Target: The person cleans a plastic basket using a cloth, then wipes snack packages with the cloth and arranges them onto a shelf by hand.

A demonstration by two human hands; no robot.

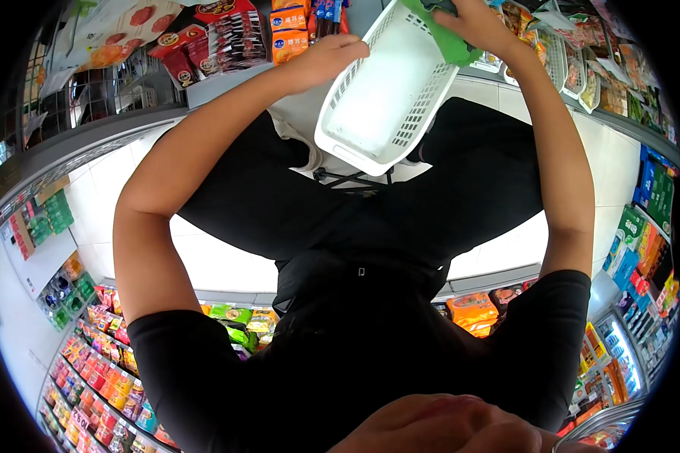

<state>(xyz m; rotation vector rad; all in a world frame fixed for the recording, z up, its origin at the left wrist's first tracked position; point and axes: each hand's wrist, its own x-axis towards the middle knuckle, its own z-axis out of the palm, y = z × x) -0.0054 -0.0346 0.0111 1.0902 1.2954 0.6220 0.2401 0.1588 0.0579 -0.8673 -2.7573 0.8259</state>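
Note:
A white plastic basket (378,90) with slotted sides is held tilted above my knees, and its inside shows a bare floor with a few small specks. My left hand (334,59) is closed on the basket's left rim, with the thumb near the inside edge. At the far right side of the basket, my right hand (476,26) grips a green cloth (447,38) that drapes over the rim and against the inner wall. The fingertips of that hand are partly hidden by the cloth and the frame edge.
Ahead is a shelf with orange snack packs (289,34), dark red packets (238,38) and white baskets of packaged food (574,72) at right. Shelves of colourful packets (102,377) stand behind me on the left. A glass-door cooler (619,351) is at the right.

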